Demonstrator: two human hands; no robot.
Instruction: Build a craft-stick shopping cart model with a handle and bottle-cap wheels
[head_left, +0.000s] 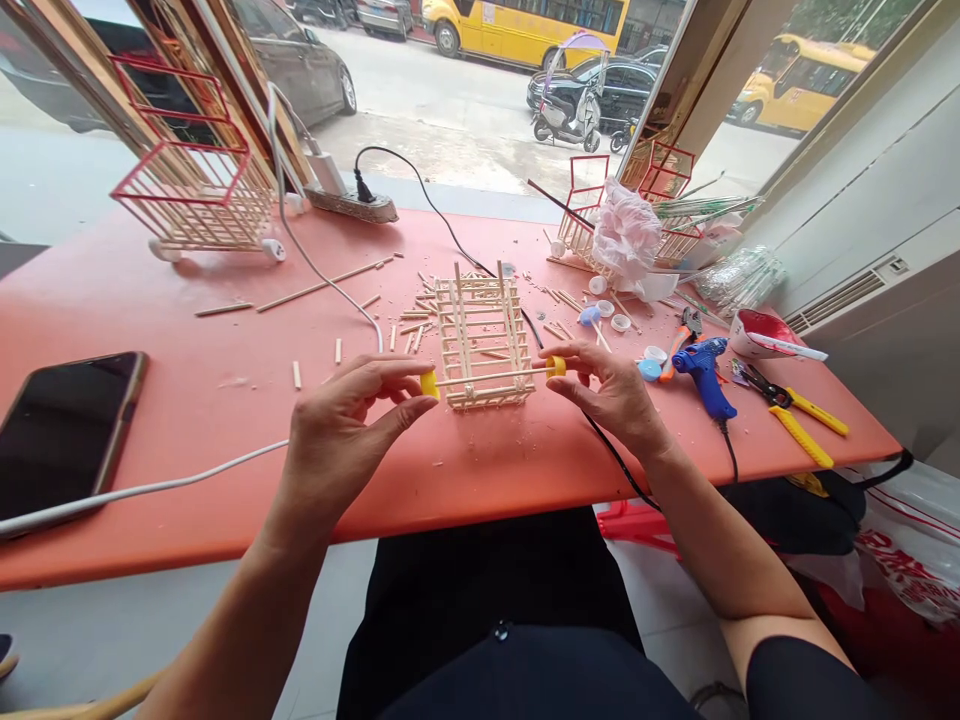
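- No text, label, brand or number can be read anywhere.
- Red markings on the white plastic bag (904, 560), below the orange table (187, 400), are too partial to read.

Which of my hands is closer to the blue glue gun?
Right. The right hand sits just left of the blue glue gun; the left hand is beyond the stick basket frame.

Bare worktop (225, 400) lies open at centre left of the frame, between the phone (64, 425) and the stick basket (482, 340); only loose sticks there. At right, bottle caps (649, 362), glue gun (701, 372) and yellow pliers (799, 415) crowd the way
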